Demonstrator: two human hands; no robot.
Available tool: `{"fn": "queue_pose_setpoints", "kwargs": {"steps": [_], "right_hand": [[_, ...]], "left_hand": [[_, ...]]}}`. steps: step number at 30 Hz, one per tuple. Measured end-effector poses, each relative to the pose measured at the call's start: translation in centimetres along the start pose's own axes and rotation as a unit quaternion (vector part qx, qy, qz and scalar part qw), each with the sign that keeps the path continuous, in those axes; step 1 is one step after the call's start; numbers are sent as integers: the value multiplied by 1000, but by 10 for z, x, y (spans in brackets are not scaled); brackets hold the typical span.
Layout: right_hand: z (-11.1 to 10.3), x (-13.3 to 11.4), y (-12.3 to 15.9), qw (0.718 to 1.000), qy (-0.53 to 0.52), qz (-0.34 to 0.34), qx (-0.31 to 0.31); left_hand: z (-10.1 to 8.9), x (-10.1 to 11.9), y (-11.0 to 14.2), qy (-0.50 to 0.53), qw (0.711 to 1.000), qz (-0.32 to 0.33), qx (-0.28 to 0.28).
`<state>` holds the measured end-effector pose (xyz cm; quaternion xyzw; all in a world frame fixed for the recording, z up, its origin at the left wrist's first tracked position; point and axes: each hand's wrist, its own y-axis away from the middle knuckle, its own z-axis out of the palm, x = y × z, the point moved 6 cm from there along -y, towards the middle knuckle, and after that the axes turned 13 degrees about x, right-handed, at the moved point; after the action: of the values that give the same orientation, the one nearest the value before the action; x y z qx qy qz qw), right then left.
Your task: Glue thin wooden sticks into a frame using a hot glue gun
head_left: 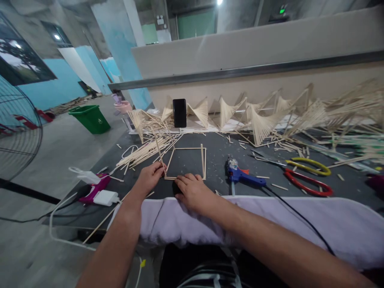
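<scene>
A four-sided frame of thin wooden sticks [189, 149] lies on the dark table in front of me. At its near left corner, my left hand [151, 177] is closed, with thumb and fingers pinching a slanted wooden stick [159, 148] that rises from the corner. My right hand [193, 190] rests palm down at the frame's near side, its fingers laid out over the front stick. Another stick leans near the frame's right side. To the right of that hand lies a blue hot glue gun [244, 177] with a black cord.
Scissors with yellow and red handles [309, 182] lie right. Loose sticks [147, 151] are heaped at left, near a pink power strip [96, 188]. Behind stand a black phone [179, 113] and several fan-shaped stick models [264, 124]. A lilac cloth [270, 216] covers the front edge.
</scene>
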<state>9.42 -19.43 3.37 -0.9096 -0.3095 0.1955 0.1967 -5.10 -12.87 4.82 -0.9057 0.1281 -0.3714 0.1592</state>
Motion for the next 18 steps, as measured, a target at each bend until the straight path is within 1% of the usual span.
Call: {"fn": "queue_pose_setpoints", "kwargs": {"steps": [12,18], "right_hand": [[-1,-3,2,1000,24,2,-15],[-1,-2,2,1000,29,0,-10]], "left_hand": [[1,-2,0,13,1000,14,-9],[0,1,1,30,999,7,-11]]}}
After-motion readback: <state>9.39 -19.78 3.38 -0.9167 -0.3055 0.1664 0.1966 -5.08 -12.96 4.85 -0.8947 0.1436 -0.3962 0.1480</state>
